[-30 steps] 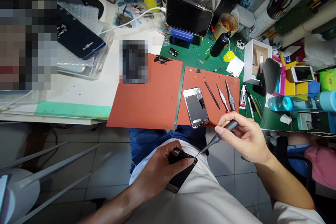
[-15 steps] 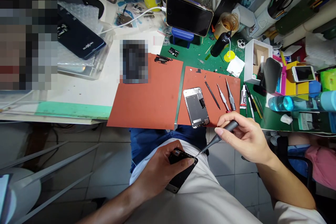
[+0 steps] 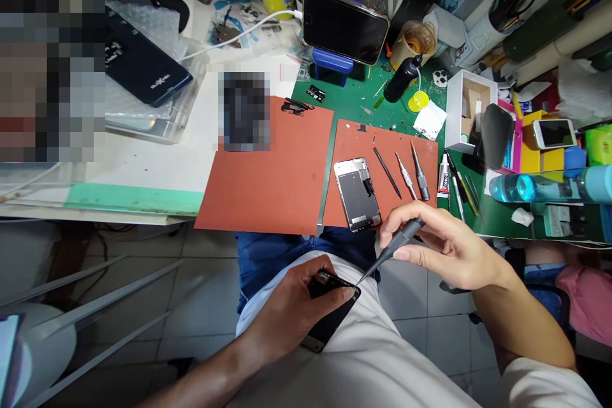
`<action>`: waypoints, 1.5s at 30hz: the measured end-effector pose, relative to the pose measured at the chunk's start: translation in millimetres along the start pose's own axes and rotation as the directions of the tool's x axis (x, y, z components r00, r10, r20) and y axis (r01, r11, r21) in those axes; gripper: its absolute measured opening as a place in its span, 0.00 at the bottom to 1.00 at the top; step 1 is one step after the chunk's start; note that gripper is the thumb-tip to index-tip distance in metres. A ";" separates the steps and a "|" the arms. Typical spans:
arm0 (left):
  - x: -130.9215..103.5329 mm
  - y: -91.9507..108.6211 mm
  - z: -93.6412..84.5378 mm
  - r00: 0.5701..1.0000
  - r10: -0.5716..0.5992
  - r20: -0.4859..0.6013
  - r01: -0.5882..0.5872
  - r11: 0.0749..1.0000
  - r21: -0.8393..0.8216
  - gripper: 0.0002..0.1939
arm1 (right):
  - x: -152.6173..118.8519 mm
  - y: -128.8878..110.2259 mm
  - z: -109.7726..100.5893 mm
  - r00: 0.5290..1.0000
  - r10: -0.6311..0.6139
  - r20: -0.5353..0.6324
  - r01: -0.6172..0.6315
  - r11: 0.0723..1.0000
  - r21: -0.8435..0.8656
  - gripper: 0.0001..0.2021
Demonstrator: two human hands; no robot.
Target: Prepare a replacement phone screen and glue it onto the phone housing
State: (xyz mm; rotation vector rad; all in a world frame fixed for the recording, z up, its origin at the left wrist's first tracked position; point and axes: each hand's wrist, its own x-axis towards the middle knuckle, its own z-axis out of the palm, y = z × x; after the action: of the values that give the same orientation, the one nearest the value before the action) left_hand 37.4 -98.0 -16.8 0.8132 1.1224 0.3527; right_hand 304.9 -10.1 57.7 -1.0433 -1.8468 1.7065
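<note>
At near centre, the left hand grips a flat black phone panel; the right hand holds a tapered dark-grey screwdriver at its far-right corner. Fine driver work seems in hand, calling for a steady tip.

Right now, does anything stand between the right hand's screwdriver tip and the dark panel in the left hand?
Nothing visible does. The right hand holds the screwdriver with its tip at a corner of the dark panel; the left hand has its thumb close by. Contact is too small to tell.
</note>
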 end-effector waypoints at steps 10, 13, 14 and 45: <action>-2.9 6.7 0.7 1.000 -0.008 0.019 0.008 1.000 -0.027 0.23 | 10.2 6.5 8.2 0.984 -0.024 -0.174 -0.013 0.977 -0.212 0.07; -4.0 4.2 1.0 1.000 -0.016 0.015 0.017 0.999 -0.042 0.23 | 10.0 5.9 8.2 0.990 -0.046 -0.132 0.019 0.980 -0.197 0.02; -4.2 3.6 1.0 1.000 -0.018 0.015 0.018 0.999 -0.044 0.23 | 10.1 6.4 8.3 0.990 -0.051 -0.129 0.025 0.981 -0.195 0.02; -3.5 -0.8 0.5 0.999 -0.045 0.031 0.046 0.997 -0.056 0.25 | 7.5 6.0 10.6 0.982 -0.106 -0.155 0.057 0.955 -0.291 0.03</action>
State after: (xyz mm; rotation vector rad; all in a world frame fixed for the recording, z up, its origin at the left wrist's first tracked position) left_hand 36.3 -100.9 -14.9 0.7397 1.0971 0.3322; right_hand 293.8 -11.7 48.9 -1.1648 -2.0324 1.2858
